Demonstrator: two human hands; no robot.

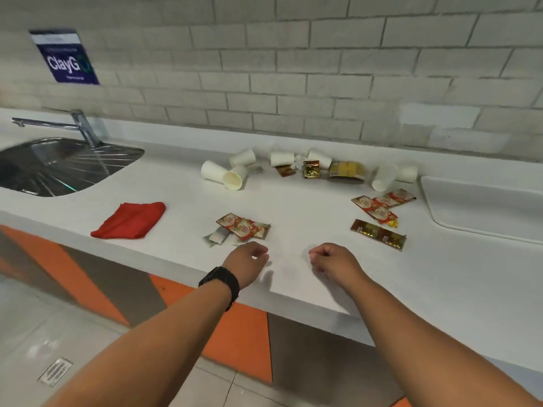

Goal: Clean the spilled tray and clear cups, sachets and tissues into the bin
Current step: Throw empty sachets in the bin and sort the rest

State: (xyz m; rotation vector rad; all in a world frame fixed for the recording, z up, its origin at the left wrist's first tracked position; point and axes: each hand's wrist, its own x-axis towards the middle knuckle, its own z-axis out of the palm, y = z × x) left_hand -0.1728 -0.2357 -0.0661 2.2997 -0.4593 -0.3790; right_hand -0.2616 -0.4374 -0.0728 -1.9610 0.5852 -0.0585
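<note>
Several white paper cups lie tipped over at the back of the white counter, one pair (223, 174) on the left and another cup (383, 177) on the right. Red sachets (244, 226) lie just beyond my left hand (248, 259), and more red sachets (380, 205) and a brown sachet strip (379, 235) lie beyond my right hand (332, 258). Crumpled tissue (299, 163) sits among the far cups and gold sachets (311, 168). A white tray (482, 207) rests at the right edge. Both hands hover over the counter with fingers loosely curled, holding nothing.
A folded red cloth (129, 220) lies on the counter (308, 283) left of the sachets. A steel sink (53, 165) with a tap (79, 124) is at the far left. A tiled wall runs behind. Orange and grey cabinet fronts (238, 339) sit below the counter edge.
</note>
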